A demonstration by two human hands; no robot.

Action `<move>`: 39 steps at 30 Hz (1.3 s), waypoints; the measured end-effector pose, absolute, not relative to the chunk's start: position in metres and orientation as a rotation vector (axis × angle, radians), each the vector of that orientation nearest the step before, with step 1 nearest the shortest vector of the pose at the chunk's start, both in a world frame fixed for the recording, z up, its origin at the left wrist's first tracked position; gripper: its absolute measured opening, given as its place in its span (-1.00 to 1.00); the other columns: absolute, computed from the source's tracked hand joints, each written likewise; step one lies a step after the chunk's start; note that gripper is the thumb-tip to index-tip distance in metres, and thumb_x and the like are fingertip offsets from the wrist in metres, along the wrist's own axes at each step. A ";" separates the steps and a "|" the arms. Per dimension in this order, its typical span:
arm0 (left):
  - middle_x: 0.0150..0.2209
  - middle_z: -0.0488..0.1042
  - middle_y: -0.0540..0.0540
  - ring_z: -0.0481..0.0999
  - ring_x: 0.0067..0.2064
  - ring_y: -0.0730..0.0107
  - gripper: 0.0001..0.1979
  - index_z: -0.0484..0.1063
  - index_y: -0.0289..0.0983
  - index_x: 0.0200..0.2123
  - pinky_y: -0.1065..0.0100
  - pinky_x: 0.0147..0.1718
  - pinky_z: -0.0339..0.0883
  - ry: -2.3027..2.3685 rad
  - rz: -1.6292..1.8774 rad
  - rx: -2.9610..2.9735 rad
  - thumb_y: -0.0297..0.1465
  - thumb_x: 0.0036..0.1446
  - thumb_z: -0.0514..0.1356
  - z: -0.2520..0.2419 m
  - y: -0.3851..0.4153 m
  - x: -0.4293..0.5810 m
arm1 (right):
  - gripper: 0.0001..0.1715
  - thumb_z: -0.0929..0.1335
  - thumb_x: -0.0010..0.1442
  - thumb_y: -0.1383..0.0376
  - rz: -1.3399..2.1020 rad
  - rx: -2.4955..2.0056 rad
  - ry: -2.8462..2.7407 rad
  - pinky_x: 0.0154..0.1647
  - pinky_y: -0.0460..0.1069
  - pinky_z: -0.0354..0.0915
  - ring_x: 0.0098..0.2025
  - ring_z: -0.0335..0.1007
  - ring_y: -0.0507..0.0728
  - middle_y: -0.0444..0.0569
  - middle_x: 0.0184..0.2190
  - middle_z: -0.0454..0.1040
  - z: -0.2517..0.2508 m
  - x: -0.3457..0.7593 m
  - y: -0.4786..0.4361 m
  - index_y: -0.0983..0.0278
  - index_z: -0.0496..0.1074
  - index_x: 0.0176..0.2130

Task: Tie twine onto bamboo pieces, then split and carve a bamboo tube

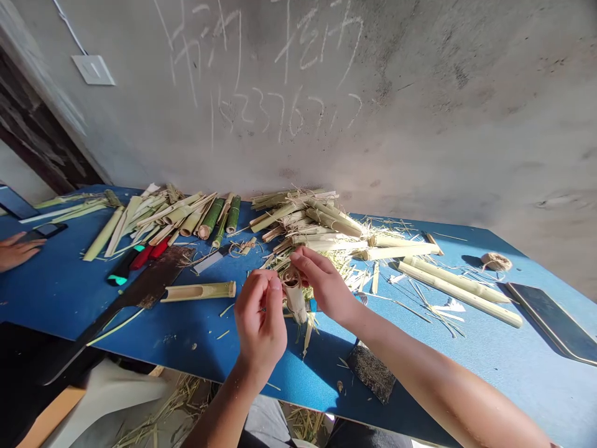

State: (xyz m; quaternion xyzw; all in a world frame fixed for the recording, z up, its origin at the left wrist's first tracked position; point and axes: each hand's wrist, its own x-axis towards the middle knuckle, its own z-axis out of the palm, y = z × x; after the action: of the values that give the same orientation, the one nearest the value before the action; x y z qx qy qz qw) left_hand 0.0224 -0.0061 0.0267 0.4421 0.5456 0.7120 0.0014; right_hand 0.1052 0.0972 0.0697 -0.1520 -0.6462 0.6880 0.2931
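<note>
Near the front middle of the blue laminate surface (60, 292), the left hand's grip (260, 320) pinches narrowly on a pale split-bamboo tube (295, 298), and the right hand's grip (324, 286) closes over its top. Slipping pressure could drive thin bamboo slivers (336, 267) into the fingers; squeezing too hard could split the tube.

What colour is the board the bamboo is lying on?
The board is blue, shown best in the head view.
</note>
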 end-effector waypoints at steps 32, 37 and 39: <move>-0.53 0.00 0.13 -0.03 -0.50 0.53 -0.45 0.04 -0.22 -0.55 0.43 -0.56 -0.09 1.405 2.208 1.092 -0.13 0.38 0.21 0.030 0.017 0.044 | -0.40 0.42 0.08 0.10 1.368 -0.457 -1.735 -0.54 -0.06 -0.21 -0.53 -0.28 -0.06 -0.29 -0.66 -0.10 0.054 0.098 0.135 0.16 -0.05 -0.62; -0.53 0.00 0.13 -0.03 -0.51 0.53 -0.43 0.04 -0.22 -0.55 0.41 -0.55 -0.09 1.365 2.228 1.106 -0.09 0.38 0.23 0.027 0.025 0.040 | -0.48 0.34 0.08 0.11 1.300 -0.548 -1.689 -0.52 -0.06 -0.24 -0.52 -0.29 -0.04 -0.28 -0.64 -0.13 0.046 0.098 0.133 0.15 -0.06 -0.62; -0.53 -0.01 0.13 -0.04 -0.50 0.52 -0.42 0.04 -0.22 -0.55 0.41 -0.55 -0.09 1.351 2.230 1.080 -0.07 0.36 0.24 0.024 0.026 0.037 | -0.49 0.33 0.08 0.10 1.289 -0.578 -1.685 -0.52 -0.05 -0.24 -0.51 -0.29 -0.04 -0.27 -0.63 -0.14 0.042 0.094 0.132 0.15 -0.07 -0.61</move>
State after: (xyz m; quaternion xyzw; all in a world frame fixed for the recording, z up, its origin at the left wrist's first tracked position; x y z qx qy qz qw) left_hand 0.0368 0.0264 0.0242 0.3779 0.4727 0.7801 0.1588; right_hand 0.0942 0.1324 0.0418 -0.2341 -0.6827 0.5224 0.4542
